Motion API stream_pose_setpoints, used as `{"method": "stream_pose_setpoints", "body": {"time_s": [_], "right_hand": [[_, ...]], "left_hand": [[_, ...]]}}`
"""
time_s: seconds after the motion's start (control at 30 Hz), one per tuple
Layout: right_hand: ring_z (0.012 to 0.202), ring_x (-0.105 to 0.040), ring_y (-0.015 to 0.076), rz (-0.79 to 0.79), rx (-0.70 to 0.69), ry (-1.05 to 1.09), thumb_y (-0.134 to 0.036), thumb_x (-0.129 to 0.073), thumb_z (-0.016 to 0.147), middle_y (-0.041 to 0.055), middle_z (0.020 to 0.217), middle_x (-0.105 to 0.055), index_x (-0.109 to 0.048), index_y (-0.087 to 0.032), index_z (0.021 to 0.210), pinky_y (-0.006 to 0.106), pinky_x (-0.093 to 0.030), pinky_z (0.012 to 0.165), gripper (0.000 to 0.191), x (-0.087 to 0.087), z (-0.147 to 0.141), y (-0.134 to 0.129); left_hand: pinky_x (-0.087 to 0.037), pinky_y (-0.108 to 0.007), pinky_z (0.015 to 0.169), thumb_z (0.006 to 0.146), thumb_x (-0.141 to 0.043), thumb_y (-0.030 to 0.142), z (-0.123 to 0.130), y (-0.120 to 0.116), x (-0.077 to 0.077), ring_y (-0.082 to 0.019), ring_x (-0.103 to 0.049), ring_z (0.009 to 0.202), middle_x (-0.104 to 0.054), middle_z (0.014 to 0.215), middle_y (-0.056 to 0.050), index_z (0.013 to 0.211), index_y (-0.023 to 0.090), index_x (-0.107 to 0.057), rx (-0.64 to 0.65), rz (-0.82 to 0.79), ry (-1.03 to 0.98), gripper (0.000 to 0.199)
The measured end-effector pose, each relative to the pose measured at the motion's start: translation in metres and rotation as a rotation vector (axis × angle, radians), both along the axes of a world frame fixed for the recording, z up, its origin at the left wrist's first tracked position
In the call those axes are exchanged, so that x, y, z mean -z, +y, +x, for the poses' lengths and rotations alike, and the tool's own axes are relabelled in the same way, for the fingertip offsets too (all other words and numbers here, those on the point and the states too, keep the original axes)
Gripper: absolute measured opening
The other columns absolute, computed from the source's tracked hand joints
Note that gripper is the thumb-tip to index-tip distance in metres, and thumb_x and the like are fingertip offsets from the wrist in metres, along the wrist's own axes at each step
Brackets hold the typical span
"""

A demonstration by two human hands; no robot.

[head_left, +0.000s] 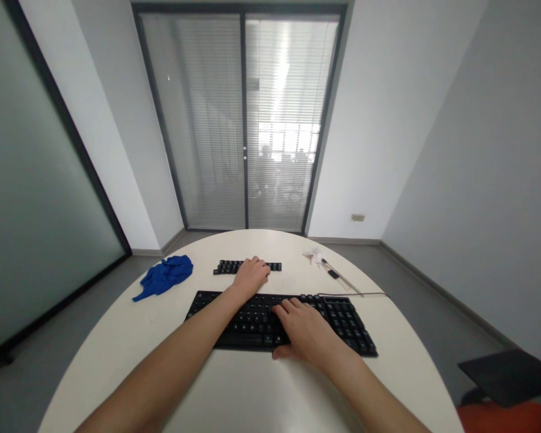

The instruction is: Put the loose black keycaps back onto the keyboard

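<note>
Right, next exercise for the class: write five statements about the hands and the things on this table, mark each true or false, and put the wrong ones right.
1. The right hand rests on the black keyboard. True.
2. The left hand is at the black keycaps. True.
3. The keycaps lie between the keyboard and the wearer. False: they lie beyond the keyboard.
4. A blue cloth lies left of the keycaps. True.
5. The right hand holds the blue cloth. False: the cloth lies apart from both hands.

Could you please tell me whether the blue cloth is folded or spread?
Neither: the blue cloth lies bunched on the table, its surface visibly creased.
</note>
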State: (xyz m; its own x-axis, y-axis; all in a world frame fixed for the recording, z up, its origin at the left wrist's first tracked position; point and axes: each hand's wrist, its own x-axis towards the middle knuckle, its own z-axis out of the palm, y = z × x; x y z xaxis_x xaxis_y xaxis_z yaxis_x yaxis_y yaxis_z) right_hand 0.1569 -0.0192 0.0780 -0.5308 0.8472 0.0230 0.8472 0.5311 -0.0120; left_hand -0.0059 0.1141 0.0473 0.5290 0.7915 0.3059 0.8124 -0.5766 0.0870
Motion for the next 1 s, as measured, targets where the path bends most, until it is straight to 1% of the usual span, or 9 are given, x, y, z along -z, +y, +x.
{"method": "stream_pose_setpoints", "body": {"time_s": [0.1, 0.2, 0.23, 0.3, 0.4, 0.5, 0.6, 0.8, 1.0], "right_hand": [[0.108, -0.061, 0.0345, -0.008, 0.007, -0.003, -0.049, -0.088, 0.066, 0.0139, 0.112, -0.067, -0.063, -0.016, 0.112, 0.044, -0.050, 0.088, 0.061, -0.002, 0.000, -0.001], [0.108, -0.061, 0.0353, 0.001, 0.002, 0.002, -0.049, -0.088, 0.065, 0.0145, 0.112, -0.067, -0.064, -0.016, 0.113, 0.045, -0.050, 0.088, 0.063, -0.002, 0.000, -0.001], [0.108, -0.061, 0.0356, 0.004, -0.003, 0.008, -0.049, -0.088, 0.064, 0.0148, 0.113, -0.067, -0.064, -0.015, 0.114, 0.045, -0.051, 0.088, 0.065, -0.001, 0.000, 0.000], [0.108, -0.061, 0.0360, 0.004, -0.012, 0.025, -0.048, -0.089, 0.064, 0.0153, 0.114, -0.067, -0.064, -0.014, 0.116, 0.047, -0.051, 0.089, 0.067, 0.001, 0.001, 0.001], [0.109, -0.060, 0.0360, -0.003, -0.017, 0.051, -0.046, -0.090, 0.063, 0.0153, 0.114, -0.067, -0.064, -0.013, 0.116, 0.048, -0.051, 0.092, 0.067, 0.004, 0.003, 0.002], [0.111, -0.059, 0.0361, -0.009, -0.014, 0.062, -0.045, -0.090, 0.063, 0.0152, 0.115, -0.067, -0.065, -0.013, 0.115, 0.048, -0.051, 0.093, 0.066, 0.004, 0.003, 0.003], [0.111, -0.059, 0.0360, -0.025, -0.006, 0.058, -0.045, -0.090, 0.063, 0.0149, 0.116, -0.066, -0.065, -0.014, 0.116, 0.048, -0.051, 0.093, 0.066, 0.002, 0.003, 0.003], [0.113, -0.058, 0.0363, -0.068, 0.009, 0.049, -0.045, -0.090, 0.063, 0.0152, 0.117, -0.066, -0.064, -0.014, 0.116, 0.049, -0.050, 0.096, 0.066, -0.003, 0.000, 0.003], [0.113, -0.058, 0.0367, -0.070, 0.015, 0.043, -0.044, -0.090, 0.063, 0.0146, 0.116, -0.066, -0.064, -0.015, 0.116, 0.049, -0.050, 0.095, 0.066, -0.003, -0.001, 0.002]], "left_hand": [[-0.045, -0.038, 0.096, 0.092, -0.066, 0.021, -0.001, -0.018, -0.006, -0.026, -0.057, 0.108, -0.070, 0.108, -0.007, 0.104, 0.022, -0.071, -0.015, 0.011, -0.090, 0.014], [-0.047, -0.035, 0.095, 0.095, -0.063, 0.026, -0.005, -0.044, -0.003, -0.023, -0.059, 0.107, -0.070, 0.109, -0.004, 0.116, 0.022, -0.067, -0.055, 0.017, -0.186, 0.021], [-0.048, -0.034, 0.094, 0.096, -0.062, 0.027, -0.008, -0.053, 0.000, -0.022, -0.060, 0.105, -0.070, 0.108, -0.003, 0.113, 0.022, -0.068, -0.064, 0.007, -0.223, 0.019], [-0.048, -0.035, 0.096, 0.094, -0.064, 0.027, -0.014, -0.069, 0.009, -0.022, -0.061, 0.104, -0.072, 0.105, -0.002, 0.103, 0.022, -0.070, -0.030, -0.072, -0.380, 0.012], [-0.049, -0.037, 0.093, 0.093, -0.065, 0.029, -0.027, -0.086, 0.024, -0.023, -0.063, 0.101, -0.073, 0.102, -0.003, 0.100, 0.023, -0.073, -0.038, -0.125, -0.498, 0.012], [-0.049, -0.039, 0.095, 0.092, -0.066, 0.031, -0.035, -0.092, 0.030, -0.024, -0.065, 0.101, -0.074, 0.103, -0.003, 0.100, 0.025, -0.075, -0.043, -0.160, -0.586, 0.014], [-0.048, -0.039, 0.096, 0.090, -0.068, 0.031, -0.037, -0.092, 0.029, -0.024, -0.065, 0.102, -0.076, 0.103, -0.002, 0.100, 0.025, -0.077, -0.051, -0.200, -0.646, 0.015], [-0.046, -0.038, 0.096, 0.086, -0.072, 0.033, -0.036, -0.090, 0.026, -0.025, -0.066, 0.101, -0.078, 0.100, -0.002, 0.098, 0.026, -0.080, -0.059, -0.266, -0.661, 0.016], [-0.047, -0.036, 0.094, 0.085, -0.074, 0.031, -0.036, -0.090, 0.027, -0.023, -0.068, 0.097, -0.079, 0.096, 0.000, 0.096, 0.028, -0.080, -0.045, -0.274, -0.639, 0.013]]}}
